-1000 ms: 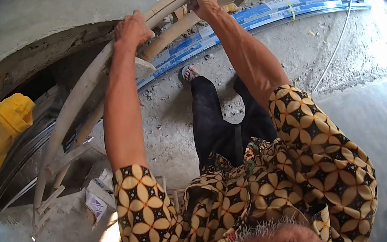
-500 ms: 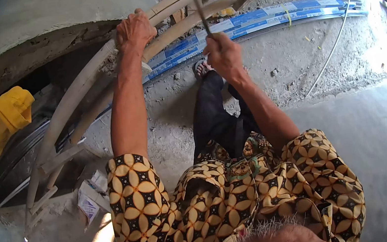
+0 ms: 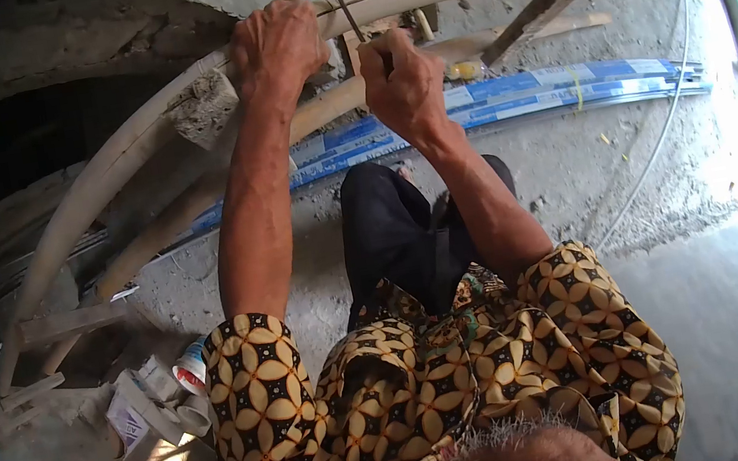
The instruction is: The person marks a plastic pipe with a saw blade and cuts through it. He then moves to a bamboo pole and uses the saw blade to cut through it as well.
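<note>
Now my rt hand (image 3: pixel 404 82) is back up at the curved wooden rail (image 3: pixel 119 153), fist shut round a thin dark rod (image 3: pixel 347 19). Half a sec ago it hung lower, over my knees, w/ the same rod. The rod crosses the rail just right of my lt hand (image 3: pixel 277 49), which hasn't let go, fingers wrapped tight over the rail's top edge. So both hands meet on one short stretch, and the work is at the rail again. Rod could be a blade or a plain bar; too thin to tell.

Below the rail, nearest me: dark trousers (image 3: pixel 388 228) over a gritty concrete floor (image 3: pixel 573 190), w/ packets (image 3: pixel 152 406) under the rail's left end. A concrete lump (image 3: pixel 203 107) sits just under the rail, then a second rail (image 3: pixel 168 227), then blue-printed strips (image 3: pixel 558 88) on the floor. A wood block (image 3: pixel 532 15) leans on the rail's right part.
</note>
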